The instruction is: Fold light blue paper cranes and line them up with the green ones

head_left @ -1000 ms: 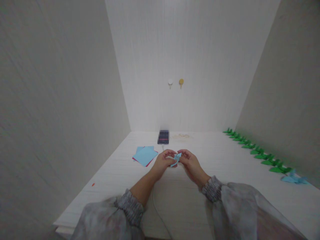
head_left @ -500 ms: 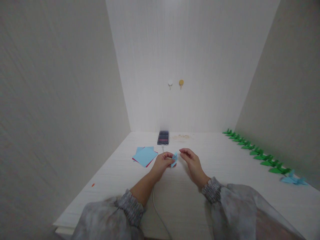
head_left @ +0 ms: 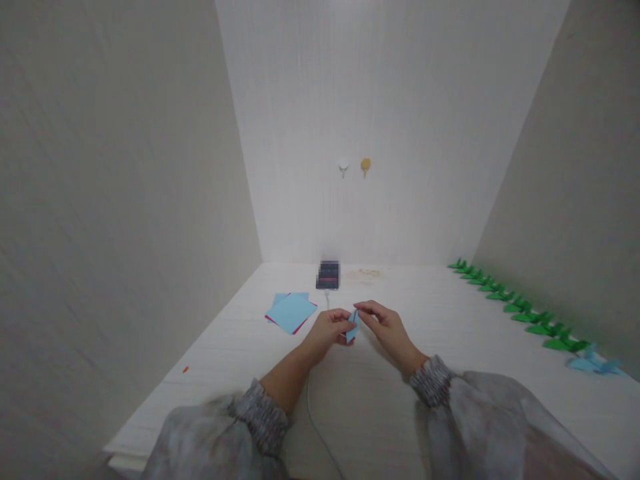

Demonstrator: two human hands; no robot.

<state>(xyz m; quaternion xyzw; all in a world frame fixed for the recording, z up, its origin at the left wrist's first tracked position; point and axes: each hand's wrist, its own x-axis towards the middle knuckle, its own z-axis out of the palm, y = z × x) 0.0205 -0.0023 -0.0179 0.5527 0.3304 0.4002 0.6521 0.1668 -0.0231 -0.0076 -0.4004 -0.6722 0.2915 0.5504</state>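
Between the thumb and fingers of my left hand [head_left: 326, 335] is a small piece of folded light-blue origami paper [head_left: 353, 325], held above the white table. My right hand [head_left: 389, 328] is on its right side, with thumb and fingertips closed at the paper's upper edge. A narrow darker strip shows near the top of the fold. My fingers cover part of the paper, so its full shape is hidden.
Left of my hands lies a stack of blue and red paper sheets [head_left: 291, 313]. A phone [head_left: 328, 275] with a white cable [head_left: 314, 421] is behind. Several green folded paper figures [head_left: 530, 317] and a blue one [head_left: 593, 362] line the right side. An orange scrap [head_left: 185, 369] lies left.
My right hand has moved left and its fingertips have come onto the paper's upper edge. The blue paper has turned in my left hand, showing a broader face.
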